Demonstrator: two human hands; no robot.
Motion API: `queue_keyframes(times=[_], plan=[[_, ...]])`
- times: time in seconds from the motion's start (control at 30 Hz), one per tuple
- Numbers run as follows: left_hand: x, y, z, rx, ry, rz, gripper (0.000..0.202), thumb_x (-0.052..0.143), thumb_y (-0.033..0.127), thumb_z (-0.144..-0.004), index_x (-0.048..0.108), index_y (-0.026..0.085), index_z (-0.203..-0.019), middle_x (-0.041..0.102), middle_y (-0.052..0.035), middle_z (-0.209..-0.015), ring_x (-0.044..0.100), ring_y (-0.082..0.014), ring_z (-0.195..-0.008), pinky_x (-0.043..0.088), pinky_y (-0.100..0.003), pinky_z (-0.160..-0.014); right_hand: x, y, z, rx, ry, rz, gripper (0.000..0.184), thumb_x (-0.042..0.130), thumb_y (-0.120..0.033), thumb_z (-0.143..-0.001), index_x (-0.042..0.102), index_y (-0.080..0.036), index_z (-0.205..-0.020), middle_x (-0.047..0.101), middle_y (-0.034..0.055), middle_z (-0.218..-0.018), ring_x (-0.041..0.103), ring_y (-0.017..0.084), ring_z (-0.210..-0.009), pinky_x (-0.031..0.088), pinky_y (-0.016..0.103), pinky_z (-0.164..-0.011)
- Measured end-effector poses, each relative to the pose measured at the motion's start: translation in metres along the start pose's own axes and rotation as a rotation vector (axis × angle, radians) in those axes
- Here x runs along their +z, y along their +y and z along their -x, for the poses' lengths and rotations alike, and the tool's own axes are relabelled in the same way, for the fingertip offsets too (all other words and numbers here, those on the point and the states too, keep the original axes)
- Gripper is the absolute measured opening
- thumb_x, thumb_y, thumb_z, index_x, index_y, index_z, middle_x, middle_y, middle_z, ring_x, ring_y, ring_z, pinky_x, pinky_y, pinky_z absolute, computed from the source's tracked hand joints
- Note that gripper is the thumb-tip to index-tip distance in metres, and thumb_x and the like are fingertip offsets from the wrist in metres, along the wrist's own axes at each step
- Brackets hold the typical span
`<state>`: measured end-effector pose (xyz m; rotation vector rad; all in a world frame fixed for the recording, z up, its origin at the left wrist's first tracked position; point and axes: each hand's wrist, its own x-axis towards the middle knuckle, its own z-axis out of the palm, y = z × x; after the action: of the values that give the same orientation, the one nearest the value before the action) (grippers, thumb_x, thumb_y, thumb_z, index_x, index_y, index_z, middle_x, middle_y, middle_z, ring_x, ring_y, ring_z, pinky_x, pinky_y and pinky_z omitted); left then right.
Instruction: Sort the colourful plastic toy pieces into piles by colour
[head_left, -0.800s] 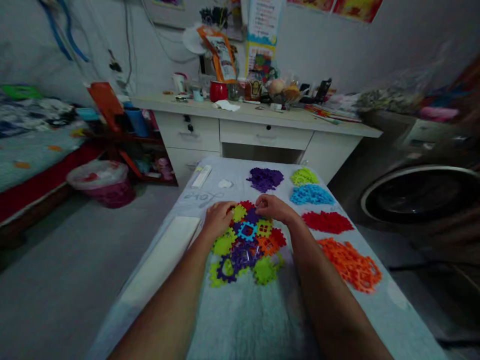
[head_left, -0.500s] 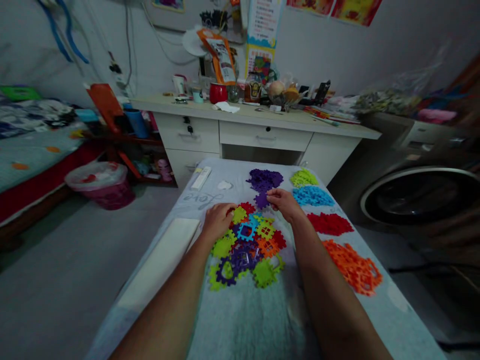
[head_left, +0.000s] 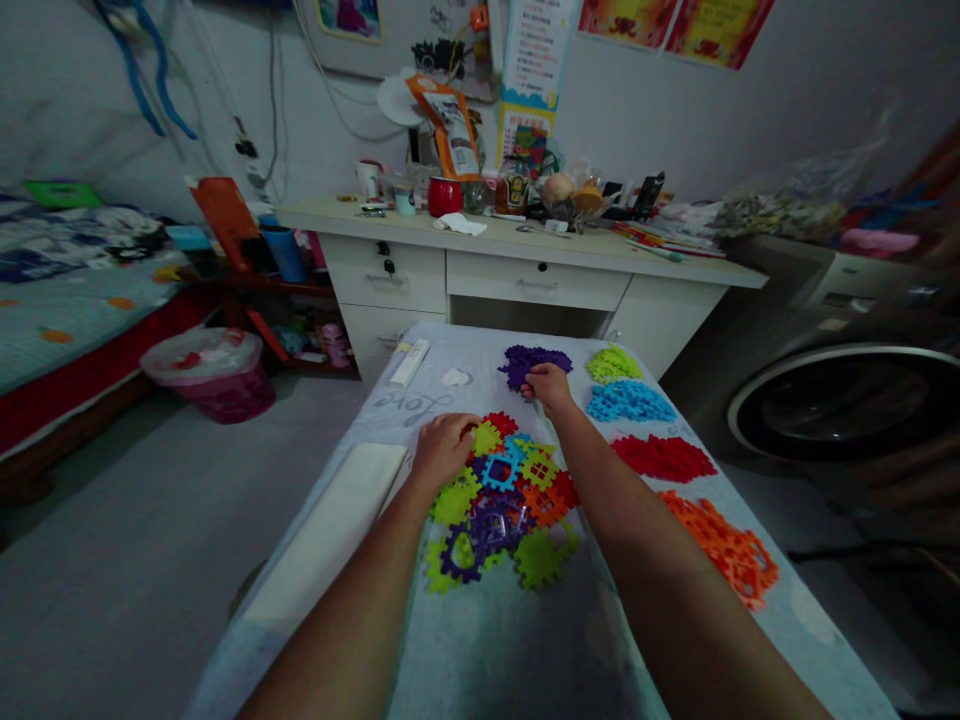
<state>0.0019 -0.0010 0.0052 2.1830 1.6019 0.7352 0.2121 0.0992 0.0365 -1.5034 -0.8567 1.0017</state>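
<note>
A flat cluster of joined plastic tiles in green, purple, red, orange and blue lies on the cloth-covered table. My left hand rests curled on the cluster's left edge, its fingers on a green tile. My right hand is stretched forward to the purple tile pile, with its fingers closed on a purple tile at the pile's near edge. To the right lie sorted piles: light green, blue, red and orange.
A white folded cloth lies along the table's left side, a small white box at its far left. Beyond stand a cluttered white desk, a pink bin, a bed at left and a washing machine at right.
My right hand left the cluster's top edge with a purple tile and moved forward to the purple pile. My left hand stayed on the cluster. The view shifted slightly.
</note>
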Motion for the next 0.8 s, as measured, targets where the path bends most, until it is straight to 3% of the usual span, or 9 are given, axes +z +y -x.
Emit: queue_keyframes(times=[0.27, 0.4, 0.5, 0.63, 0.8], plan=[[-0.003, 0.004, 0.001, -0.006, 0.008, -0.011, 0.034, 0.048, 0.022, -0.086, 0.067, 0.028, -0.113, 0.07, -0.0017, -0.12, 0.058, -0.0232, -0.118, 0.039, -0.041, -0.104, 0.005, 0.005, -0.003, -0.041, 0.022, -0.085, 0.027, 0.065, -0.003, -0.063, 0.051, -0.019, -0.08, 0.053, -0.0057, -0.069, 0.06, 0.009, -0.06, 0.052, 0.022, -0.058], [-0.002, 0.004, 0.001, -0.003, 0.011, -0.007, 0.034, 0.048, 0.023, -0.086, 0.068, 0.028, -0.113, 0.07, -0.0019, -0.119, 0.058, -0.0237, -0.117, 0.04, -0.042, -0.103, -0.011, 0.003, 0.009, -0.078, -0.044, -0.094, 0.024, 0.065, -0.008, -0.062, 0.055, -0.019, -0.08, 0.056, -0.0051, -0.072, 0.059, 0.009, -0.062, 0.052, 0.024, -0.063], [-0.002, 0.003, 0.001, -0.01, 0.009, -0.009, 0.033, 0.049, 0.024, -0.086, 0.068, 0.029, -0.112, 0.071, -0.0013, -0.118, 0.058, -0.0236, -0.117, 0.04, -0.041, -0.103, -0.029, 0.003, 0.02, -0.125, -0.174, -0.047, 0.018, 0.064, -0.014, -0.064, 0.057, -0.019, -0.08, 0.06, -0.0033, -0.072, 0.06, 0.012, -0.064, 0.051, 0.026, -0.064], [0.0, 0.001, 0.0, -0.01, 0.023, 0.007, 0.031, 0.05, 0.024, -0.085, 0.068, 0.028, -0.111, 0.07, -0.001, -0.118, 0.058, -0.0233, -0.116, 0.04, -0.041, -0.103, -0.044, 0.007, 0.035, -0.213, -0.309, 0.223, 0.012, 0.063, -0.018, -0.068, 0.062, -0.018, -0.08, 0.064, -0.0016, -0.071, 0.059, 0.013, -0.064, 0.047, 0.027, -0.064], [-0.001, 0.001, 0.0, 0.002, 0.036, 0.042, 0.028, 0.051, 0.026, -0.084, 0.068, 0.026, -0.107, 0.07, -0.001, -0.117, 0.059, -0.0226, -0.113, 0.041, -0.039, -0.102, -0.036, 0.017, 0.047, -0.414, -0.453, 0.668, 0.015, 0.066, -0.011, -0.068, 0.069, -0.018, -0.081, 0.068, 0.0003, -0.077, 0.058, 0.015, -0.071, 0.046, 0.027, -0.072]])
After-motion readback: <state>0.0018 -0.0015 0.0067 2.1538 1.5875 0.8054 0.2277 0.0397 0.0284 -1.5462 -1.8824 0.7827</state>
